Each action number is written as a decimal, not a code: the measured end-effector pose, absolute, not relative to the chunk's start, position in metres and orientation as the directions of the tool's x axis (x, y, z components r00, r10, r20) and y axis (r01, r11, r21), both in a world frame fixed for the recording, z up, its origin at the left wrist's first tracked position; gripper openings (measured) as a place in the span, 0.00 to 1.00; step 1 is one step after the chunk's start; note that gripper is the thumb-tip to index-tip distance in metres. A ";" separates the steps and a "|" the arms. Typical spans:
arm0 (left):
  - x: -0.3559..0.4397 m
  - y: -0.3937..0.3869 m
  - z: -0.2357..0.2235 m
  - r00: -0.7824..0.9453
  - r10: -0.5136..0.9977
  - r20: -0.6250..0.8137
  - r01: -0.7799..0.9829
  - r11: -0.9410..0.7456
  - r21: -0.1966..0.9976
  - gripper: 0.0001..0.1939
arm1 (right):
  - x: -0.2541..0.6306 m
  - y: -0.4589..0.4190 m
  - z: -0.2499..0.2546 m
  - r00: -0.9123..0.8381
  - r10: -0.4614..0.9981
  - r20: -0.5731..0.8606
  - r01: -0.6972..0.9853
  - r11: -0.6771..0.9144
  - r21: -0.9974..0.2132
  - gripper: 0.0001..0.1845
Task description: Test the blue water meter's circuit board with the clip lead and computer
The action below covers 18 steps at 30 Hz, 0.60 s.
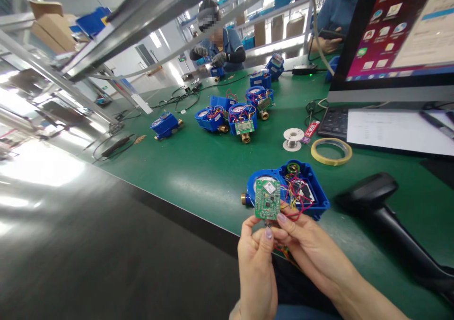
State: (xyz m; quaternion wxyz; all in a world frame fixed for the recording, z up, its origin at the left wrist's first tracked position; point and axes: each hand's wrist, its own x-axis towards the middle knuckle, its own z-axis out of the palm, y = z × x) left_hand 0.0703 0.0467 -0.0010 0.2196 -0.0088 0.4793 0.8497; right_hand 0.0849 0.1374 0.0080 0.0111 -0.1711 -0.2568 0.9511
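A small green circuit board (pixel 267 199) with a square white label is held up in front of me. My right hand (pixel 303 230) grips its lower right corner between thumb and fingers. Just below the board's bottom edge, my left hand (pixel 258 249) pinches something small and dark, too hidden to name. Behind the board lies an opened blue meter housing (pixel 321 199) with a brass fitting (pixel 244 199) on its left. Red, yellow and other thin wires (pixel 298 190) come out of the housing toward my right hand. More coloured wires show beneath my hands.
Several blue meters (pixel 243 116) stand farther back on the green table (pixel 198 168). To the right are a solder spool (pixel 292 140), yellow tape roll (pixel 331 151), barcode scanner (pixel 386 220), keyboard (pixel 332 122) and monitor (pixel 397 36). A gloved co-worker (pixel 227 45) works across the table.
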 end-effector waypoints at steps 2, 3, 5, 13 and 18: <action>0.067 0.045 0.001 -0.886 0.408 -0.220 -0.391 -0.404 0.827 0.14 | 0.085 0.137 0.009 -0.946 0.100 -0.308 0.066 -0.872 -0.485 0.13; 0.065 0.044 0.002 -0.882 0.419 -0.215 -0.387 -0.386 0.838 0.12 | 0.085 0.137 0.009 -0.949 0.096 -0.301 0.065 -0.874 -0.482 0.13; 0.062 0.044 0.005 -0.878 0.436 -0.200 -0.374 -0.363 0.854 0.09 | 0.085 0.137 0.009 -0.954 0.087 -0.288 0.061 -0.881 -0.469 0.12; 0.061 0.040 0.012 -0.822 0.523 -0.226 -0.475 -0.410 0.779 0.11 | 0.084 0.136 0.009 -0.948 0.085 -0.306 0.040 -0.924 -0.380 0.12; 0.066 0.044 0.013 -0.838 0.474 -0.271 -0.493 -0.445 0.747 0.11 | 0.085 0.137 0.010 -0.952 0.063 -0.301 0.059 -0.923 -0.380 0.13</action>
